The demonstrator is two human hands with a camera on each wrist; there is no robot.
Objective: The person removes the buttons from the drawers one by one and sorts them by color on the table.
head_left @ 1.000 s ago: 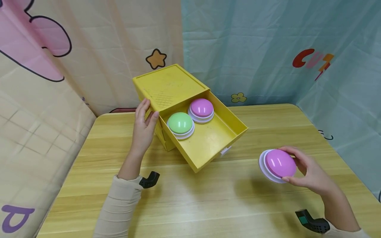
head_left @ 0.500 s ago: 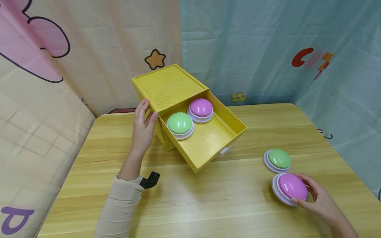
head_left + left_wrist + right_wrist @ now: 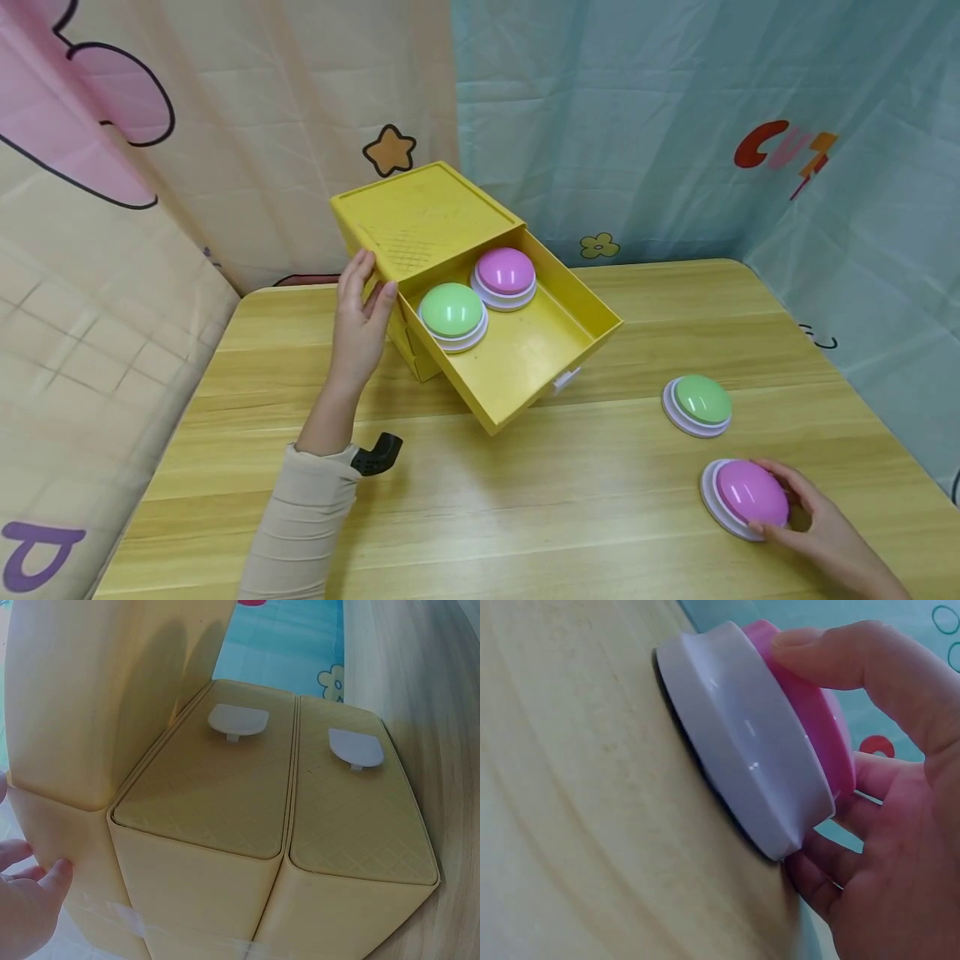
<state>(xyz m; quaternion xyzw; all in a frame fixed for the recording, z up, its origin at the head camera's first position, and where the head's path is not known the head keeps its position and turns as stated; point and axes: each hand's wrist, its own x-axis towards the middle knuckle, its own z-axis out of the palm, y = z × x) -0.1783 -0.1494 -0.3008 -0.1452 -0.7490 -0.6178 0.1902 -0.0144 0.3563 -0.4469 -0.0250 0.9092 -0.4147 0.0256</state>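
Note:
My right hand [image 3: 828, 533] holds a push button with a pink dome [image 3: 752, 493] and a white base, thumb and fingers round its dome. In the right wrist view the button's white base [image 3: 742, 739] is down at the wooden surface. My left hand [image 3: 358, 325] rests against the near left side of a yellow drawer cabinet [image 3: 431, 217], its fingertips on the wall near the top edge. The top drawer [image 3: 536, 362] is pulled out. Inside it stand a green button [image 3: 452, 310] and another pink button [image 3: 506, 272], side by side near the cabinet.
Another green button [image 3: 702, 400] lies on the wooden table [image 3: 525, 517], just beyond the held one. The left wrist view shows two lower drawers with white handles [image 3: 238, 720], both pushed in. Patterned curtains [image 3: 600, 125] stand behind and beside the table.
My right hand has brought the pink button toward me, rightward and down to the table. The green button on the table, first hidden behind it, now shows. My left hand stays put.

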